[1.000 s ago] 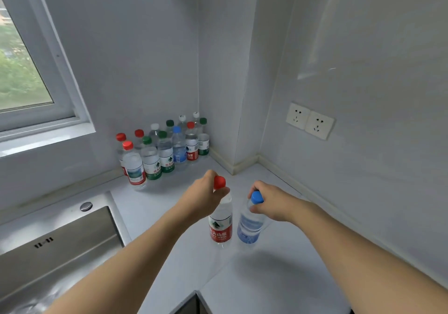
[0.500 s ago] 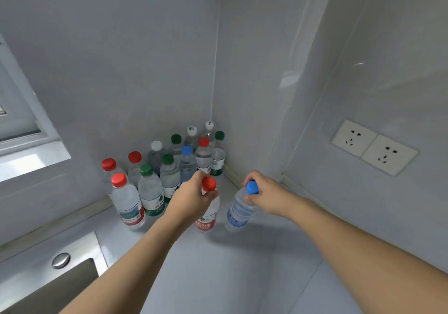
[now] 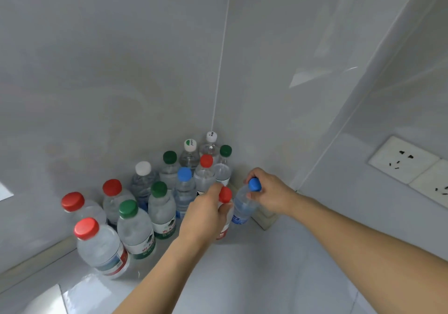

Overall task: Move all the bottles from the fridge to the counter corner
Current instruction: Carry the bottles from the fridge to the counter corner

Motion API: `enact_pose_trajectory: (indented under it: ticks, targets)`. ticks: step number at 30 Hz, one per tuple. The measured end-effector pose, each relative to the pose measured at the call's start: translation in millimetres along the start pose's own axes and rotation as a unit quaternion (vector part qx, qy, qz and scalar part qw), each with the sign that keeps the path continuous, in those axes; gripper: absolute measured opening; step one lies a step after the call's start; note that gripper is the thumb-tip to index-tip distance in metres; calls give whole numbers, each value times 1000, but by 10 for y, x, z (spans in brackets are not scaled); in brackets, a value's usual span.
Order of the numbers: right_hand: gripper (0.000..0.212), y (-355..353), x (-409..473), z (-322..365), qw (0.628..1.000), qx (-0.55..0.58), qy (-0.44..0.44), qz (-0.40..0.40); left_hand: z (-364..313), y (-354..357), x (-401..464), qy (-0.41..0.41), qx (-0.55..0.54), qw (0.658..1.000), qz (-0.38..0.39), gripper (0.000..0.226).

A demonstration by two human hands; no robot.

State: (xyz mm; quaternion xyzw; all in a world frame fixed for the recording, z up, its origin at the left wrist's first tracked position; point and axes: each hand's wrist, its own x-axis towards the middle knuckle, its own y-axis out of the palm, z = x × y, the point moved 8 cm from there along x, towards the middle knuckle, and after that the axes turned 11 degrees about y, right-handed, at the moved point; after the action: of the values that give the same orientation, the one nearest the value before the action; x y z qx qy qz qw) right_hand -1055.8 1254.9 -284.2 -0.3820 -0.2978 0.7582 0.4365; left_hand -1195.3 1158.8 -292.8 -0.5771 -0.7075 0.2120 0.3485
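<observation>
So the grey worktop [image 3: 278, 277] is running into the back corner where the two walls meet, and that's where the big cluster of water bottles [image 3: 160, 202] is already standing, packed along the back edge right up into the corner. A double wall socket [image 3: 409, 165] is sitting off on the right wall.

The person is bringing in two more at once. The left hand [image 3: 206, 214] is wrapped closed around the neck of a red-capped bottle [image 3: 225, 216], and the right hand [image 3: 271, 192] is pinching closed on the cap end of a blue-capped bottle [image 3: 243, 207], which is leaning over a bit. Both are sitting just at the front right of the cluster, near the corner. Can't really tell if the bases are touching the worktop yet.

Looks to me like the set-down step, so next they're needing to straighten the blue one, plant both and let go without bumping the neighbours.

Compared with half a second ago, both hands are reaching deeper toward the corner, and the sink has dropped out of view.
</observation>
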Motion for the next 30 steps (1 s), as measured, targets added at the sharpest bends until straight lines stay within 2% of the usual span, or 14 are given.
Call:
enact_pose_trajectory:
  ticks: [6,12,15,18,24,30]
  targets:
    - [23,-43,280,96,999,-5,-29,-24,73,54,212,-3,1,999,-42,30]
    - [26,-13,432,80,999,36,-33,-13,105,106,385,9,20,999,-28,37]
    - [29,18,466,33,996,77,-32,-13,131,131,350,8,-31,997,-70,39]
    - [32,38,508,0,993,112,-29,-22,150,118,356,16,-35,994,-105,35]
    - [37,92,493,-92,980,197,-1,-20,185,129,370,7,-28,995,-97,37]
    - [63,80,252,-62,987,156,25,2,117,133,362,-23,6,998,-55,38]
